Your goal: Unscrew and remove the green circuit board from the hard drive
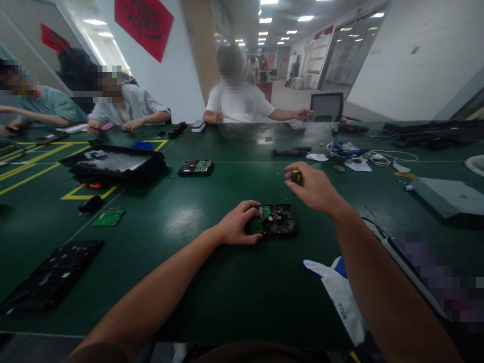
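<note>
A black hard drive (284,224) with a green circuit board at its left end lies flat on the green table (212,292). My left hand (242,224) grips that left end, thumb on the near edge and fingers over the far edge. Above the drive's far right corner, my right hand (310,186) is closed around a screwdriver (296,176) with a black and yellow handle. Its shaft is hard to make out against the dark table. Several tiny screws (289,198) seem to lie just beyond the drive.
At left are a black tray (113,164), a loose green circuit board (108,217) and a black panel (53,275). Another hard drive (195,167) lies farther back. A white-blue glove (336,292) and a grey metal box (448,199) are at right. Co-workers sit across the table.
</note>
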Demonstrator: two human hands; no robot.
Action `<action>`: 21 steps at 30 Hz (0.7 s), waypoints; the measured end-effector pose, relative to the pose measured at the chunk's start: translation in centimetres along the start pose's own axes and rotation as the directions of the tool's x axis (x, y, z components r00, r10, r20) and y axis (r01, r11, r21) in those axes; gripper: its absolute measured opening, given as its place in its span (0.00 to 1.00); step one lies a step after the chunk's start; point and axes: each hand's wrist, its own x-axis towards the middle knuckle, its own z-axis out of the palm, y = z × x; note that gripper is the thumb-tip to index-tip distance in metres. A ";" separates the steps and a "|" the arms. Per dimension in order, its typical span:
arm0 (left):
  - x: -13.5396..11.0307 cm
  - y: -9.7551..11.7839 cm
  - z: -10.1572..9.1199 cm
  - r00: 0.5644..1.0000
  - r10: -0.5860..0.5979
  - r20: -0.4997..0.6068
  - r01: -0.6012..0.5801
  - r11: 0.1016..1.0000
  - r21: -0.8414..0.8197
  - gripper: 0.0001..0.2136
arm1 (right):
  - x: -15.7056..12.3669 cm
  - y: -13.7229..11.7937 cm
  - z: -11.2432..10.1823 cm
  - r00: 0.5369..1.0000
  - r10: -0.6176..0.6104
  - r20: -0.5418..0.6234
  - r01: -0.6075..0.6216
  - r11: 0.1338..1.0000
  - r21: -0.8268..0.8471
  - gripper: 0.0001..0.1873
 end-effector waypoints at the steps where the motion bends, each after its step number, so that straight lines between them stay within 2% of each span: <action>1: 0.0 0.0 0.0 1.000 -0.002 -0.002 0.002 1.000 -0.001 0.31 | 0.0 0.0 -0.1 1.000 -0.004 -0.020 0.003 1.000 -0.026 0.16; 3: 0.1 0.0 0.0 1.000 -0.005 -0.012 0.005 1.000 0.005 0.31 | 0.2 0.0 0.0 1.000 -0.017 -0.025 0.015 0.996 -0.086 0.14; 6: 0.0 -0.1 0.0 0.999 -0.019 -0.035 0.020 0.999 0.027 0.30 | 0.5 0.3 0.9 0.998 -0.029 0.049 0.037 0.984 -0.172 0.14; 10: -0.2 -0.5 0.1 0.998 -0.031 -0.057 0.033 0.998 0.051 0.30 | 0.9 0.4 1.6 0.996 0.006 0.093 0.020 0.962 -0.272 0.16; 15: -0.3 -0.7 0.1 0.998 -0.033 -0.057 0.037 0.997 0.063 0.30 | 0.7 1.3 2.5 0.970 0.081 0.230 -0.001 0.944 -0.329 0.10; 18: -0.3 -0.6 0.0 0.998 -0.040 -0.050 0.043 0.997 0.059 0.30 | 0.3 1.9 3.0 0.978 0.077 0.196 -0.021 0.962 -0.273 0.06; 21: -0.3 -0.6 -0.1 0.998 -0.032 -0.049 0.035 0.998 0.051 0.30 | 0.4 1.8 2.2 0.994 0.035 0.105 -0.007 0.967 -0.253 0.09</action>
